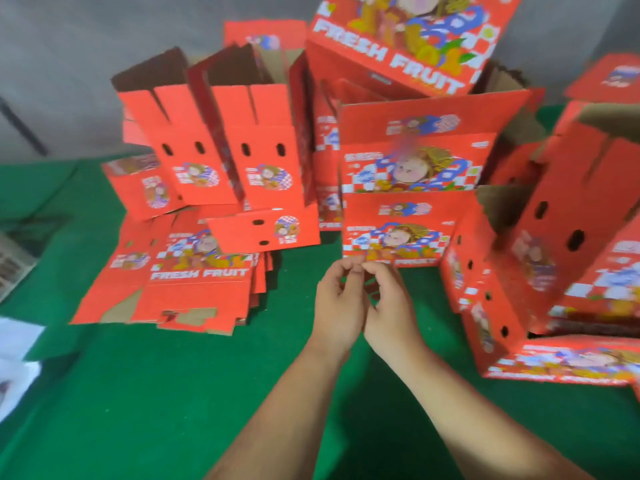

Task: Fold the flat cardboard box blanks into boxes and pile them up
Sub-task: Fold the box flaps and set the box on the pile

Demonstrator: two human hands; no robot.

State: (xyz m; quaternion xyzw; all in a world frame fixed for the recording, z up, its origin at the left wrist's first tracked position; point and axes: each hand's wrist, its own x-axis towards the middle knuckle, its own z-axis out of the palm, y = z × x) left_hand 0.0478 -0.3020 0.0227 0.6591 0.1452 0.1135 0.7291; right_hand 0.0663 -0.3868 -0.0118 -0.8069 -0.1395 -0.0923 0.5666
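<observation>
1. Green felt-like surface [173, 393] fills the foreground, meeting a plain grey wall [69, 46] behind; white paper [17, 351] lies at its left edge.
2. Folded red boxes [408, 161] printed "FRESH FRUIT" crowd the far side: two stand upright with top flaps open at back left, at least three are piled at centre, the topmost tilted, and several more lean together at right. Motion blur prevents an exact total.
3. One stack of flat blanks [194, 282] lies on the surface at left, in front of the upright pair, with a small folded box [266, 230] resting on its far edge.
4. Two bare forearms reach in from the bottom edge. Left hand [337, 306] and right hand [391, 306] meet just before the centre pile, fingers curled, fingertips touching one another. Whether they pinch anything cannot be told.
</observation>
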